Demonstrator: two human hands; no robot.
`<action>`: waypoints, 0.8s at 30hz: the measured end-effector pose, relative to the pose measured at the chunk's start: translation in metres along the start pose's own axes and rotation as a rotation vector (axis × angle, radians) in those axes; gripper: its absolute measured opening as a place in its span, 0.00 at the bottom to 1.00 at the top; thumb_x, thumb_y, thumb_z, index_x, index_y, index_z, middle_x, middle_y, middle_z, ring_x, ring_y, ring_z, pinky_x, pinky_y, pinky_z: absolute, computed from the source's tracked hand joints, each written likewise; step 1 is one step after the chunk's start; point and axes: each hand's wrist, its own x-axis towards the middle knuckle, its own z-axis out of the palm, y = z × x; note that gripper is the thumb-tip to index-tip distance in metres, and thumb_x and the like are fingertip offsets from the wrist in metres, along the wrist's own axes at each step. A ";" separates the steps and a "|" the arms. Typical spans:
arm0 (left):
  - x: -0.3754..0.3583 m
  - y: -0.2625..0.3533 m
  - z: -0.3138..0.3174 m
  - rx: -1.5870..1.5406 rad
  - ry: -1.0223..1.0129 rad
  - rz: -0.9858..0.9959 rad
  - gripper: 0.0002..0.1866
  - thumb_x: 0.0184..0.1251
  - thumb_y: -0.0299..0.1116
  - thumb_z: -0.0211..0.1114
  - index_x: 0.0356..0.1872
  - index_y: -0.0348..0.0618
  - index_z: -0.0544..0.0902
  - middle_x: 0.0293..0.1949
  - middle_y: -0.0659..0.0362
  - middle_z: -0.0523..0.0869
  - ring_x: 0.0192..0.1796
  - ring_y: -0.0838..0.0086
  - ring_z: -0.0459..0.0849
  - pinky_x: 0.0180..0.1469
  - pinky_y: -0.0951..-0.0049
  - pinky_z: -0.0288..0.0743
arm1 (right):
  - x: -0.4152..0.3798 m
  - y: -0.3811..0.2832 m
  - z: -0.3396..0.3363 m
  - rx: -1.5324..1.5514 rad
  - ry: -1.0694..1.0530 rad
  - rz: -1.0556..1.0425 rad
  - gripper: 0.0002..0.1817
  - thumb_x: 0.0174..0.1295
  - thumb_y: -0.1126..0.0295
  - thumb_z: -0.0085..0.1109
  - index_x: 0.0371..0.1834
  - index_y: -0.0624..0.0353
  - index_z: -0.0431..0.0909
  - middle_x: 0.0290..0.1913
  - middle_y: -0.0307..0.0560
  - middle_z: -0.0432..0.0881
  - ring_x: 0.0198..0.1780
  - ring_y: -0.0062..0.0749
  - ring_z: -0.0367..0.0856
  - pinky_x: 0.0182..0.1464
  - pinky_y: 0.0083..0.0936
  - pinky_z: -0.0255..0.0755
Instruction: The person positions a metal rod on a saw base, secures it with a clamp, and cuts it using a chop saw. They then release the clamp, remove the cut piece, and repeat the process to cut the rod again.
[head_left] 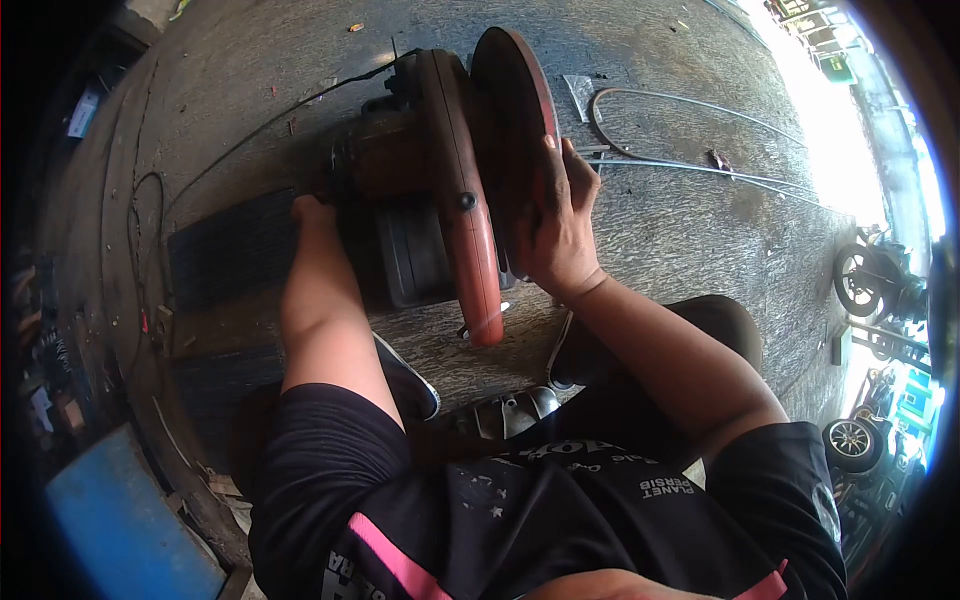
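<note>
A power machine with a red curved housing [473, 265] and a dark motor body stands in front of me; it looks like a cut-off saw. On its right side is a large round disc [515, 85] with a reddish rim. My right hand [562, 225] grips this disc near its lower right edge, fingers lying up along the rim. My left hand [315, 208] reaches in at the left, beside the motor body. Most of its fingers are lost in shadow behind the machine, so its hold cannot be seen.
A black cord [290, 112] runs left from the machine. Thin looped rods or cables [690, 165] lie at the right, near a clear plastic scrap [579, 95]. A dark board [230, 250] lies left, a blue panel [140, 520] lower left. Motorcycle wheels [855, 443] stand far right.
</note>
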 end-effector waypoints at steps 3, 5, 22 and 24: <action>0.007 -0.002 -0.003 0.008 -0.017 0.005 0.14 0.61 0.24 0.50 0.46 0.34 0.77 0.42 0.52 0.80 0.39 0.63 0.81 0.38 0.60 0.78 | 0.000 0.000 0.000 -0.011 0.013 -0.010 0.43 0.44 0.82 0.53 0.69 0.75 0.50 0.71 0.61 0.50 0.67 0.66 0.52 0.67 0.49 0.58; 0.014 -0.004 -0.004 0.020 -0.032 0.010 0.14 0.61 0.24 0.50 0.46 0.34 0.77 0.42 0.52 0.80 0.38 0.63 0.81 0.38 0.60 0.78 | -0.001 0.000 0.000 0.002 0.009 0.004 0.43 0.44 0.82 0.52 0.69 0.75 0.49 0.71 0.61 0.50 0.67 0.66 0.52 0.67 0.49 0.58; 0.010 -0.007 -0.011 -0.007 -0.022 -0.002 0.15 0.59 0.25 0.51 0.47 0.34 0.77 0.43 0.51 0.81 0.38 0.62 0.82 0.37 0.58 0.79 | -0.029 0.008 0.020 0.003 0.041 0.011 0.43 0.47 0.85 0.48 0.72 0.69 0.47 0.64 0.76 0.55 0.64 0.66 0.56 0.65 0.46 0.60; -0.002 -0.005 -0.010 -0.017 0.001 -0.007 0.15 0.59 0.25 0.51 0.47 0.34 0.77 0.43 0.50 0.81 0.39 0.62 0.83 0.37 0.58 0.79 | -0.029 0.007 0.019 0.016 0.045 0.008 0.43 0.47 0.85 0.49 0.72 0.69 0.48 0.64 0.77 0.55 0.64 0.66 0.56 0.65 0.46 0.60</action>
